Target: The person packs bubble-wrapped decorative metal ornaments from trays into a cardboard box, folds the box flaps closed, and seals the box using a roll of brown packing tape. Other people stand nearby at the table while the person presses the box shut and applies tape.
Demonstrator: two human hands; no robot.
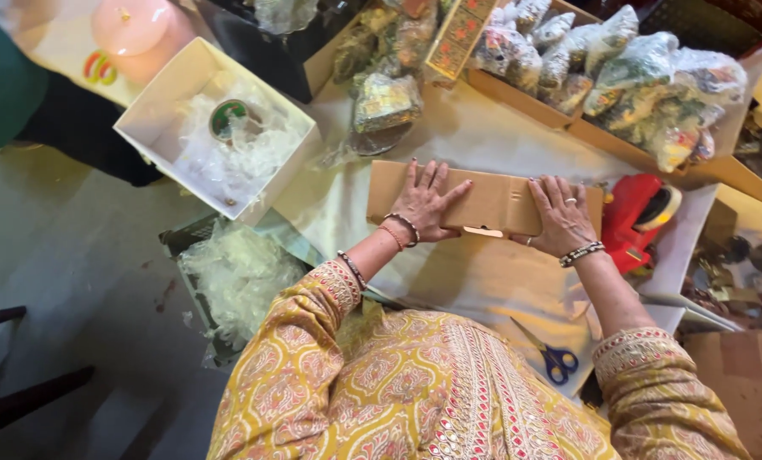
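Note:
A flat brown cardboard box (492,200) lies on the white-covered table (483,281) in front of me. My left hand (425,204) presses flat on its left half, fingers spread. My right hand (562,217) rests flat on its right part, wearing rings and a beaded bracelet. A strip of tape (483,231) shows on the box's near edge between my hands. Neither hand grips anything.
A red tape dispenser (641,217) sits right of the box. Blue-handled scissors (551,353) lie near the table's front edge. An open white box (219,128) with plastic wrap stands at the left. Cardboard trays (534,106) of wrapped items line the back. A crate (228,273) of plastic sits below.

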